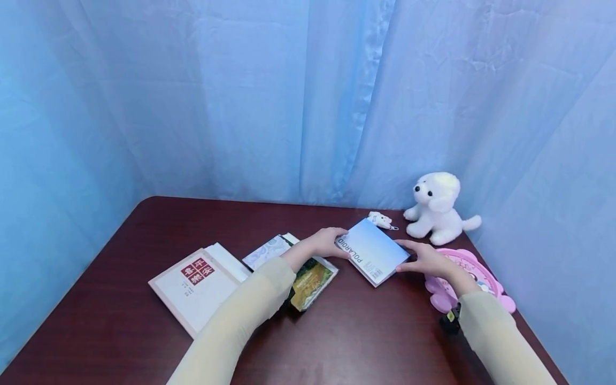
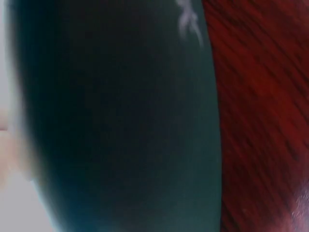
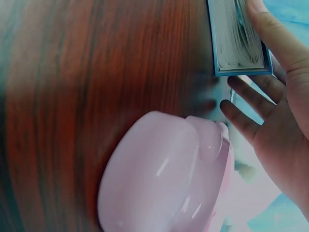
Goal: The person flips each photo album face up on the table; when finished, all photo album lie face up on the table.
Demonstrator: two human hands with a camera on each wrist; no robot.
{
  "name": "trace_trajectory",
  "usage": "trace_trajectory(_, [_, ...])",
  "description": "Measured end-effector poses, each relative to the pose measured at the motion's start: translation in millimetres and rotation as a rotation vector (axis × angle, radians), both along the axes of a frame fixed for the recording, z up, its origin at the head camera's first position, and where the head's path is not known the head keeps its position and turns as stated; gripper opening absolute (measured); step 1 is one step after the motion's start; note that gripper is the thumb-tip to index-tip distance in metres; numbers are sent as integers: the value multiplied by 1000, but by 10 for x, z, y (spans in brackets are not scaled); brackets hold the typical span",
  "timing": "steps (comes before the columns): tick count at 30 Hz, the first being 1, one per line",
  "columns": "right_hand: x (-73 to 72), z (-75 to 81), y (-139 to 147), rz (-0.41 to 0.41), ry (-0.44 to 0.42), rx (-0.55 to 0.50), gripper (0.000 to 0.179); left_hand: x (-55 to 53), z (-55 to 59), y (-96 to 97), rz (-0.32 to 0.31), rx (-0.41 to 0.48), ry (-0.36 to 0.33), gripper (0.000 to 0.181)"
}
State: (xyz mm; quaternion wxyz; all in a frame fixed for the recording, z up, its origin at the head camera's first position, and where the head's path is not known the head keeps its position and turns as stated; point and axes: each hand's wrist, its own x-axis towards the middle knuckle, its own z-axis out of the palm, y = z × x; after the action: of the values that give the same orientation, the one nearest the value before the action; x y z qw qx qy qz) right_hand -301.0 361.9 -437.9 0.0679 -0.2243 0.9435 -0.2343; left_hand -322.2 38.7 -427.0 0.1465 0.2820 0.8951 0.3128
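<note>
A blue-to-white hardcover album (image 1: 372,251) with "POLAROID" on its cover is between both hands, face up and turned at an angle. My left hand (image 1: 327,243) grips its left side, thumb and fingers apart along the edge. On the opposite side my right hand (image 1: 425,261) holds the right edge. In the right wrist view, the album's page edges (image 3: 236,43) face the camera, the thumb lies against it, and other fingers (image 3: 241,118) spread near the tabletop. A blurred dark green surface (image 2: 135,116) fills most of the left wrist view, hiding the left hand's grip.
Left on the dark red table (image 1: 120,256) lie a pale book with red characters (image 1: 192,289) and books with patterned covers (image 1: 313,280), partly under the left arm. A small white trinket (image 1: 380,220) lies behind the album. A white plush dog (image 1: 435,208) and pink tray-like item (image 1: 440,297) stand right.
</note>
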Motion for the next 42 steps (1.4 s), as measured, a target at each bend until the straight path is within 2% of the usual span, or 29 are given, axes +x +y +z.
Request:
trace_trajectory(9, [14,13,-15,15,19,-6,83,24,50,-43,-84,-4,-53,72])
trace_trajectory(16, [45,95,-42,35,54,-17,81,47,54,-96,-85,105,-105,73])
trace_trajectory(23, [93,190,-80,2,51,-45,81,27,-7,-110,-99,189,-104,78])
trace_trajectory(29, [131,299,-156,5,45,-132,81,33,-11,-124,-76,258,-138,81])
trace_trajectory(38, [151,433,-314,94,181,-241,76,-7,-9,-127,7,345,-150,91])
trace_trajectory(42, [164,486,-405,126,157,-292,77,-22,10,-116,57,345,-134,91])
